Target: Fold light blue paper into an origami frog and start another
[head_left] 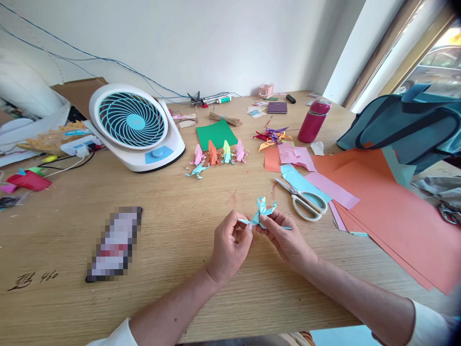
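Observation:
Both of my hands meet over the middle of the wooden table [173,298]. Between them is a small light-blue folded paper figure [262,211] with thin pointed limbs sticking out to both sides. My left hand [230,245] pinches its left limb with closed fingers. My right hand [286,238] grips the figure's body and right side, fingers closed around it. The figure is held just above the table top.
White-handled scissors [304,199] lie just right of my hands on blue and pink paper strips [324,185]. Large orange sheets [389,206] cover the right. Several small paper figures [219,154], a green sheet [216,133], a white fan [135,125], a pink bottle [312,121] and a teal bag [406,120] stand farther back.

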Available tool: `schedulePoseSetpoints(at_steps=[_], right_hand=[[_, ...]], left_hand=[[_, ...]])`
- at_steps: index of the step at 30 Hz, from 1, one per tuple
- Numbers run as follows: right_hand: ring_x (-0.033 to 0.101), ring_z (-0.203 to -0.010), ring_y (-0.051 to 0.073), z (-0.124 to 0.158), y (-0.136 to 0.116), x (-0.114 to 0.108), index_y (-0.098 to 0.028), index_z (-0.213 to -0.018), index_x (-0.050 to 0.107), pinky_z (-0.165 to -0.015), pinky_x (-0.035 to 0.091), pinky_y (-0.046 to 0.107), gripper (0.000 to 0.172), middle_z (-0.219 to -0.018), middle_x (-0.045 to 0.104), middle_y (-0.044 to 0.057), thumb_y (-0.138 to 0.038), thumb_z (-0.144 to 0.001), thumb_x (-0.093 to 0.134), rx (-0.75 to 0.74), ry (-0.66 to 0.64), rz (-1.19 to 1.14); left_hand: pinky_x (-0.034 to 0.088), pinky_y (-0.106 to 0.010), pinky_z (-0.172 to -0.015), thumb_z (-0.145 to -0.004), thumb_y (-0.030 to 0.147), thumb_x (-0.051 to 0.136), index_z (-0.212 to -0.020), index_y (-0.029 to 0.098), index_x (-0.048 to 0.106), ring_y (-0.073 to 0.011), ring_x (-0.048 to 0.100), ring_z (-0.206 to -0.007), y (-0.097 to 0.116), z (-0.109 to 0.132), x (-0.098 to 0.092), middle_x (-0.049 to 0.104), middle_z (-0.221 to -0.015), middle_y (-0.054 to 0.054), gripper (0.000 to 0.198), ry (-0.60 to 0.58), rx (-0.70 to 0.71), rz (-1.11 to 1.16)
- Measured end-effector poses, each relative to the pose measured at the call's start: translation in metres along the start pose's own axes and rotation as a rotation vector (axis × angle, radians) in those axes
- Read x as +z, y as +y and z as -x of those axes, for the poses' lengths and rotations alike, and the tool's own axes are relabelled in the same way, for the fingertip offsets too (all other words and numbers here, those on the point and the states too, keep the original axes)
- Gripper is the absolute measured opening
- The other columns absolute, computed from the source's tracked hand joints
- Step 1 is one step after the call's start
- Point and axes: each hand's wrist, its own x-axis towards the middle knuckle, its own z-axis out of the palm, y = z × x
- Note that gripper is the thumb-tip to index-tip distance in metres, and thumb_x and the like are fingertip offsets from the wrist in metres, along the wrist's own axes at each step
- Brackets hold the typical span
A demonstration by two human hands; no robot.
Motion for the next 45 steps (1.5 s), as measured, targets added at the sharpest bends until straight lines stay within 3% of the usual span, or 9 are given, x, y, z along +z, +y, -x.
schedulePoseSetpoints(at_steps=[11, 20, 26, 30, 37, 45], right_hand=[[0.053, -0.068, 0.015, -0.004, 0.004, -0.002, -0.02, -0.078, 0.07, -0.069, 0.041, 0.03, 0.03, -0.073, 0.064, 0.001, -0.048, -0.072, 0.08, -0.044, -0.014, 0.097], [0.052, -0.067, 0.015, -0.005, 0.002, 0.001, -0.02, -0.076, 0.068, -0.067, 0.041, 0.029, 0.034, -0.07, 0.062, 0.001, -0.051, -0.07, 0.079, -0.091, 0.018, 0.179], [0.052, -0.069, 0.015, -0.003, 0.004, 0.003, -0.021, -0.079, 0.057, -0.068, 0.042, 0.029, 0.039, -0.073, 0.058, -0.002, -0.043, -0.063, 0.086, -0.105, -0.034, 0.151], [0.049, -0.068, 0.014, -0.004, 0.005, 0.001, -0.022, -0.083, 0.056, -0.066, 0.041, 0.028, 0.039, -0.075, 0.057, -0.002, -0.037, -0.064, 0.086, -0.153, 0.0, 0.188], [0.052, -0.074, 0.016, -0.004, 0.001, -0.001, -0.023, -0.082, 0.057, -0.07, 0.043, 0.03, 0.03, -0.078, 0.057, -0.001, -0.036, -0.069, 0.081, -0.195, -0.003, 0.251], [0.057, -0.08, 0.018, -0.004, -0.003, 0.0, -0.023, -0.087, 0.065, -0.076, 0.044, 0.032, 0.029, -0.083, 0.065, 0.001, -0.039, -0.07, 0.082, -0.161, -0.065, 0.218]], left_hand=[[0.054, -0.021, -0.049, -0.084, 0.031, 0.059, -0.077, 0.018, 0.05, -0.0093, 0.052, -0.059, 0.002, -0.006, 0.006, 0.056, -0.071, 0.003, 0.017, 0.061, -0.268, 0.314], [0.052, -0.019, -0.046, -0.076, 0.029, 0.065, -0.076, 0.018, 0.05, -0.0098, 0.052, -0.061, 0.0, -0.007, 0.005, 0.051, -0.067, 0.005, 0.019, 0.115, -0.376, 0.363], [0.052, -0.018, -0.047, -0.077, 0.031, 0.066, -0.076, 0.017, 0.05, -0.0088, 0.05, -0.061, -0.001, -0.007, 0.006, 0.053, -0.069, 0.004, 0.021, 0.12, -0.396, 0.356], [0.052, -0.018, -0.049, -0.075, 0.034, 0.07, -0.077, 0.018, 0.051, -0.0094, 0.052, -0.063, 0.001, -0.007, 0.007, 0.053, -0.071, 0.004, 0.025, 0.115, -0.402, 0.369], [0.054, -0.021, -0.056, -0.076, 0.033, 0.072, -0.094, 0.018, 0.055, -0.0104, 0.057, -0.065, -0.003, -0.007, 0.003, 0.061, -0.079, 0.001, 0.03, 0.002, -0.333, 0.322], [0.041, -0.019, -0.054, -0.084, 0.032, 0.066, -0.099, 0.017, 0.063, -0.0094, 0.052, -0.06, -0.009, -0.011, -0.005, 0.06, -0.073, 0.001, 0.022, -0.029, -0.232, 0.139]])
